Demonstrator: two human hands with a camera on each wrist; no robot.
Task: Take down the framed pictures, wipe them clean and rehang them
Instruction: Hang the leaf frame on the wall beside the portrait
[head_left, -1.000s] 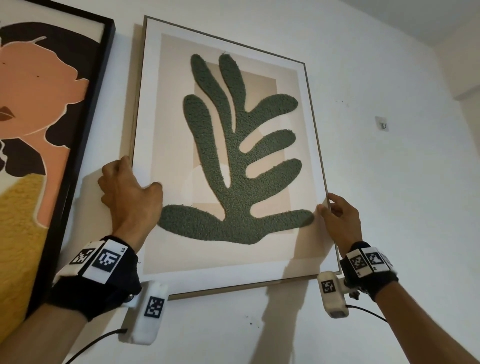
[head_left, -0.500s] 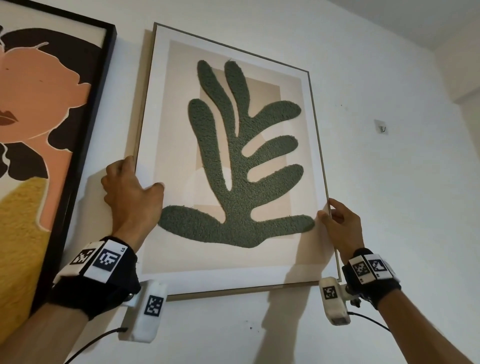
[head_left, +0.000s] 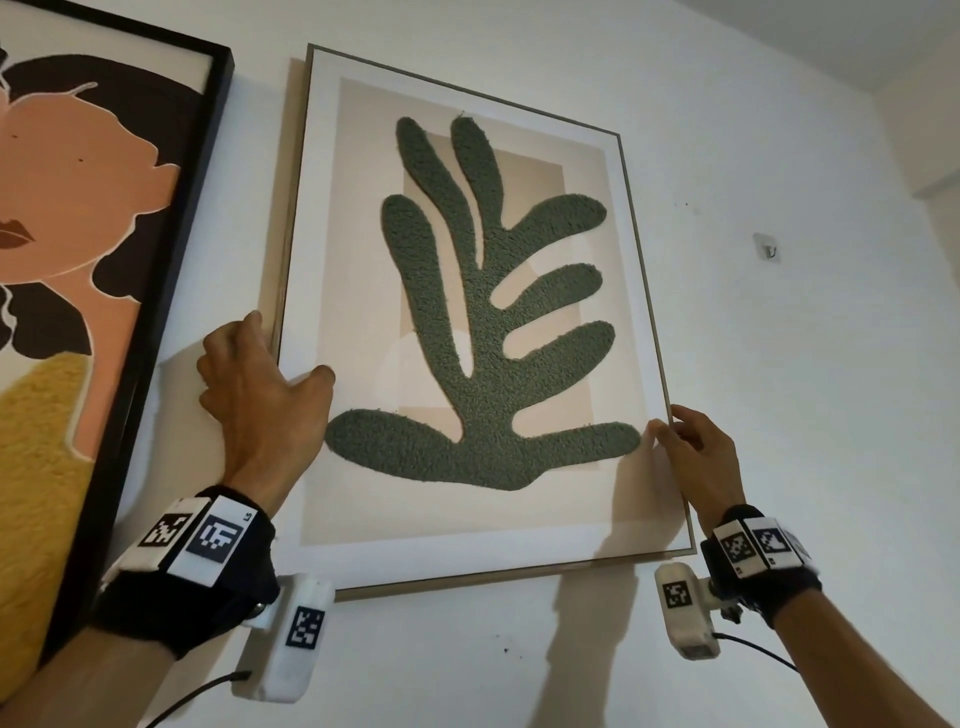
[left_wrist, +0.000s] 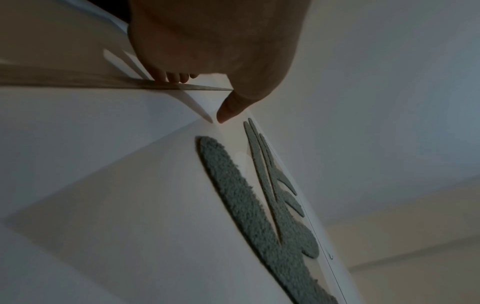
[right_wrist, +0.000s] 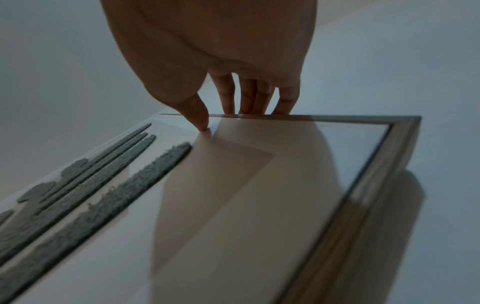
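Head view: the leaf picture (head_left: 483, 322) lies against the wall, long axis near vertical, top leaning slightly left, just right of the portrait picture (head_left: 98, 291). The left hand (head_left: 260, 395) grips its left edge and the right hand (head_left: 698, 457) pinches its right edge: thumbs on the glass, fingers behind the frame. Both grips sit low on the frame, equally near. A bare wall hook (head_left: 768, 249) sits well to the right. Compared with the earlier frames, the frame has shifted slightly right and down in view; both grips are unchanged.

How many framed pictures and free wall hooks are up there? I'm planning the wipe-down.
Framed pictures: 2, the leaf picture gripped by the left hand and right hand, and the portrait picture.
Free wall hooks: 1, the hook.
Total: 3
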